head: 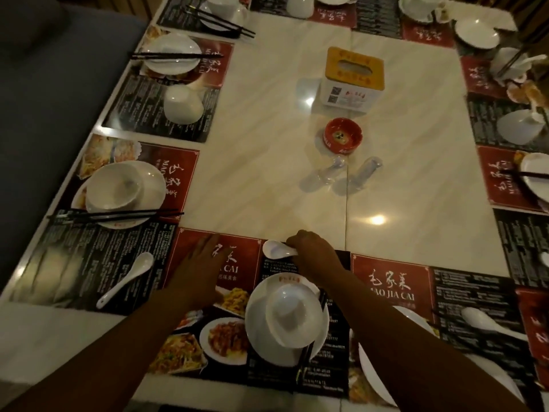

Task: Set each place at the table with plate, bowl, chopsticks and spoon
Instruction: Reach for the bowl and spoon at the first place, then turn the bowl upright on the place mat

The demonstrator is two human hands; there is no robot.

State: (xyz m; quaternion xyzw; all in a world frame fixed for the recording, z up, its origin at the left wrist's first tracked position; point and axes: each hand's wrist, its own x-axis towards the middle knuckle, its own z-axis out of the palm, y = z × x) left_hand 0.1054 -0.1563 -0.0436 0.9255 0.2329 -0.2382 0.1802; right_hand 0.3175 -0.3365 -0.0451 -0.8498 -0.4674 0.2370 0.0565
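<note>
The right hand (312,254) pinches the white spoon (274,248) by its handle, scoop jutting left of the fingers, just beyond the plate (267,285) and bowl (292,313). The left hand (199,263) lies on the placemat (237,254), fingers straight.

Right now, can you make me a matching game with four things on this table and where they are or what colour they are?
Things:
1. tissue box
2. small round dish
3. spoon
4. left hand

Clues:
A. red
B. pinched by the right hand
C. yellow top
D. lying flat on a placemat

Pairs: 1-C, 2-A, 3-B, 4-D
</note>
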